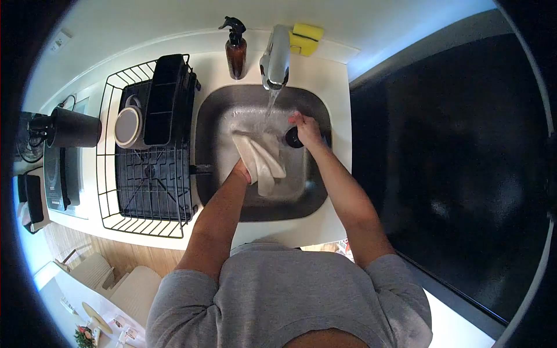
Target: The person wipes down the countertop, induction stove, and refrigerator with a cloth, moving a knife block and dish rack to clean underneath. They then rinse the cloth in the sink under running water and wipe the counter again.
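Left hand (241, 171) fingers pinch the near-left edge of a white cloth (261, 158); cloth hangs over the middle of the sink (209, 124), just under the water stream. Right hand (307, 130) fingers curl around a small dark round thing (292, 138) at the sink's right side, touching it; can't tell what it is. Faucet (277, 55) at the far rim, running. Brown spray bottle (236, 49) left of faucet, yellow sponge (306, 38) right of it. Black wire rack (145, 145) on the bench left of the sink, holding a mug (129, 126) and a black tray (165, 98). Dark cooktop (452, 174) to the right.
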Tool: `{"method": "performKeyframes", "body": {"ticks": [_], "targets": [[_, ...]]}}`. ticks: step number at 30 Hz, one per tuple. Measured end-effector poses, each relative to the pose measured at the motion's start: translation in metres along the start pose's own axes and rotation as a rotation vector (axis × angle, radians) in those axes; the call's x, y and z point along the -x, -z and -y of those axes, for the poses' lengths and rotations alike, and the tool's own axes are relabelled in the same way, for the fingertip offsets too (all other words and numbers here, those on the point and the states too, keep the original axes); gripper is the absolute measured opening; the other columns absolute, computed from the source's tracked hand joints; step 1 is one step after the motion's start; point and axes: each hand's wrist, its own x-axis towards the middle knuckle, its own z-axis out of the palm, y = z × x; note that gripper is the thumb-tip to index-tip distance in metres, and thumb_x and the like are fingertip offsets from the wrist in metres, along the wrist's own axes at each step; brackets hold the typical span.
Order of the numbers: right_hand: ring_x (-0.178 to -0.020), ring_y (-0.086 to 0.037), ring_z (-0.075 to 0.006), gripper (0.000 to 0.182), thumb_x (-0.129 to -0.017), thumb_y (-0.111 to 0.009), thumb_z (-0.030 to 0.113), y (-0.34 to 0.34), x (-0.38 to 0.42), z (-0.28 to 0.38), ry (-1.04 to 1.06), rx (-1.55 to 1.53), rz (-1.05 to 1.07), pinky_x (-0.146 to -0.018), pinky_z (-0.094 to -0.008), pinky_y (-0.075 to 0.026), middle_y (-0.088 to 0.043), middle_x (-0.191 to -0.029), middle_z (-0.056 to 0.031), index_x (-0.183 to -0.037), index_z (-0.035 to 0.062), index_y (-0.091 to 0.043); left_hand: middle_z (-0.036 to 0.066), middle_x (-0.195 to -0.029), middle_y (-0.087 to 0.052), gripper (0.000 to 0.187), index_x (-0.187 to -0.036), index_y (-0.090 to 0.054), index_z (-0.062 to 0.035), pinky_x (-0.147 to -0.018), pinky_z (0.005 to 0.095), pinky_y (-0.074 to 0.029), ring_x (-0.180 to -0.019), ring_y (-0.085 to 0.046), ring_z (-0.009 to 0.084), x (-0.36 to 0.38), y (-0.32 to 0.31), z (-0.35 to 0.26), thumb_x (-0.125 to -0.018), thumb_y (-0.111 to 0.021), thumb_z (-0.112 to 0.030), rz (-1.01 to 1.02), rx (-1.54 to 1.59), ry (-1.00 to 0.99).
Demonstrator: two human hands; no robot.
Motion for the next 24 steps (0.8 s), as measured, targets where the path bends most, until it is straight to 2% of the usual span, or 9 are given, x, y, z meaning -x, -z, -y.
{"method": "performKeyframes", "body": {"ticks": [2, 4, 7, 11, 13, 17, 19, 22, 24], "targets": [[-0.085, -0.061, -0.0330, 0.058, -0.089, -0.035, 0.055, -0.006, 0.001, -0.004, 0.004, 0.044, -0.026, -0.076, -0.0400, -0.046, -0.064, -0.082, -0.0168, -0.084, 0.0059, -0.066, 0.012, -0.105, -0.060, 0.040, -0.112, -0.054, -0.0082, -0.084, 0.0486, -0.046, -0.097, -0.057, 0.0306, -0.001, 0.001, 0.000, -0.086, -0.051, -0.039, 0.045, 0.022, 0.021], [-0.081, -0.062, -0.0340, 0.059, -0.089, -0.035, 0.054, -0.010, 0.004, -0.009, -0.044, 0.233, -0.142, -0.073, -0.0418, -0.046, -0.065, -0.078, -0.0160, -0.082, 0.0055, -0.066, 0.012, -0.106, -0.059, 0.042, -0.113, -0.053, -0.0076, -0.085, 0.0492, -0.046, -0.099, -0.056, 0.0310, -0.001, -0.002, 0.005, -0.087, -0.049, -0.041, 0.059, 0.061, 0.014], [-0.080, -0.061, -0.0351, 0.054, -0.090, -0.037, 0.049, -0.003, -0.004, -0.007, -0.023, 0.311, -0.079, -0.071, -0.0429, -0.046, -0.064, -0.077, -0.0162, -0.080, 0.0056, -0.066, 0.012, -0.107, -0.059, 0.045, -0.113, -0.053, -0.0070, -0.084, 0.0487, -0.046, -0.099, -0.056, 0.0305, 0.013, -0.037, 0.004, -0.087, -0.048, -0.043, 0.064, 0.090, 0.012], [-0.078, -0.061, -0.0361, 0.053, -0.090, -0.037, 0.048, 0.001, 0.005, 0.000, -0.081, 0.114, -0.143, -0.071, -0.0429, -0.046, -0.064, -0.077, -0.0170, -0.078, 0.0055, -0.066, 0.015, -0.111, -0.056, 0.052, -0.118, -0.049, -0.0065, -0.085, 0.0488, -0.046, -0.100, -0.055, 0.0316, 0.005, -0.011, 0.008, -0.087, -0.044, -0.048, -0.054, -0.066, 0.043], [-0.079, -0.061, -0.0358, 0.053, -0.090, -0.038, 0.048, 0.004, 0.000, 0.004, -0.104, 0.379, -0.095, -0.070, -0.0429, -0.046, -0.063, -0.076, -0.0175, -0.076, 0.0055, -0.066, 0.013, -0.104, -0.059, 0.052, -0.113, -0.053, -0.0055, -0.081, 0.0500, -0.047, -0.093, -0.058, 0.0313, 0.007, -0.011, 0.014, -0.084, -0.050, -0.049, -0.130, -0.199, 0.086], [-0.077, -0.061, -0.0362, 0.053, -0.090, -0.038, 0.048, 0.005, 0.002, 0.006, -0.064, 0.262, -0.144, -0.068, -0.0436, -0.046, -0.063, -0.076, -0.0181, -0.076, 0.0054, -0.066, 0.014, -0.103, -0.059, 0.052, -0.111, -0.054, -0.0050, -0.080, 0.0497, -0.048, -0.090, -0.059, 0.0316, 0.008, -0.008, 0.017, -0.084, -0.049, -0.049, -0.069, -0.186, 0.092], [-0.076, -0.061, -0.0365, 0.051, -0.090, -0.039, 0.046, 0.006, -0.004, 0.009, -0.113, 0.254, -0.113, -0.068, -0.0444, -0.046, -0.063, -0.076, -0.0184, -0.076, 0.0047, -0.066, 0.013, -0.110, -0.056, 0.050, -0.118, -0.050, -0.0075, -0.084, 0.0478, -0.047, -0.097, -0.057, 0.0306, 0.008, -0.006, 0.013, -0.088, -0.042, -0.048, 0.076, -0.178, 0.140], [-0.076, -0.060, -0.0366, 0.052, -0.090, -0.039, 0.045, 0.003, 0.004, 0.008, -0.179, 0.254, -0.117, -0.069, -0.0448, -0.046, -0.062, -0.075, -0.0190, -0.075, 0.0042, -0.066, 0.013, -0.110, -0.056, 0.050, -0.117, -0.050, -0.0077, -0.084, 0.0474, -0.047, -0.097, -0.056, 0.0304, 0.012, -0.012, 0.006, -0.088, -0.042, -0.048, 0.030, -0.133, 0.085], [-0.077, -0.060, -0.0367, 0.051, -0.090, -0.039, 0.045, 0.005, -0.005, 0.008, -0.096, 0.284, -0.129, -0.069, -0.0450, -0.045, -0.062, -0.075, -0.0194, -0.075, 0.0038, -0.066, 0.012, -0.109, -0.056, 0.050, -0.116, -0.050, -0.0080, -0.084, 0.0469, -0.046, -0.097, -0.056, 0.0302, 0.013, -0.026, -0.001, -0.088, -0.042, -0.048, -0.005, -0.094, 0.030]]}}
